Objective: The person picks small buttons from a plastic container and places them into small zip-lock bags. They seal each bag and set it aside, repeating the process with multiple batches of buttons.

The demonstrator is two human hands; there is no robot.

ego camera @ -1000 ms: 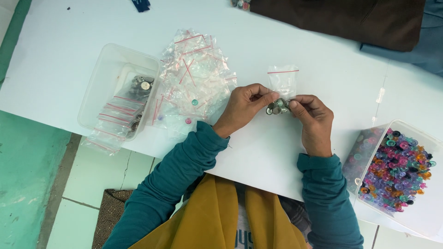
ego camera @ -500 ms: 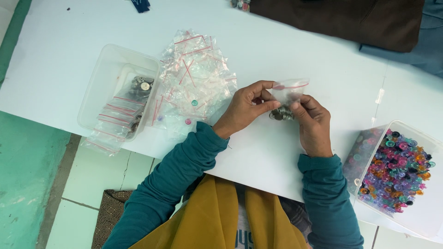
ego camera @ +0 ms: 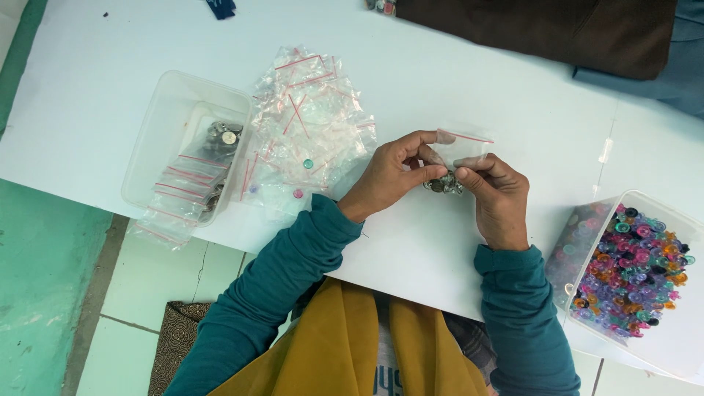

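Both my hands hold one small clear zip bag [ego camera: 456,149] with a red seal strip, just above the white table [ego camera: 455,81]. Small dark metallic pieces [ego camera: 443,185] sit bunched in the bag's bottom. My left hand [ego camera: 394,172] pinches the bag's left side with thumb and fingers. My right hand [ego camera: 497,194] pinches its right side, fingertips close to the left hand's. A heap of empty clear zip bags [ego camera: 312,125] lies to the left of my left hand.
A clear plastic tub [ego camera: 161,132] at the left holds zip bags and dark pieces. At the right table edge, another clear tub [ego camera: 664,334] is full of several colourful buttons. Brown cloth [ego camera: 550,29] lies at the far edge.
The bag has turned from hanging upright above the fingers to lying tilted between both hands. My hands have stayed in the same place, fingers shifting along the bag.
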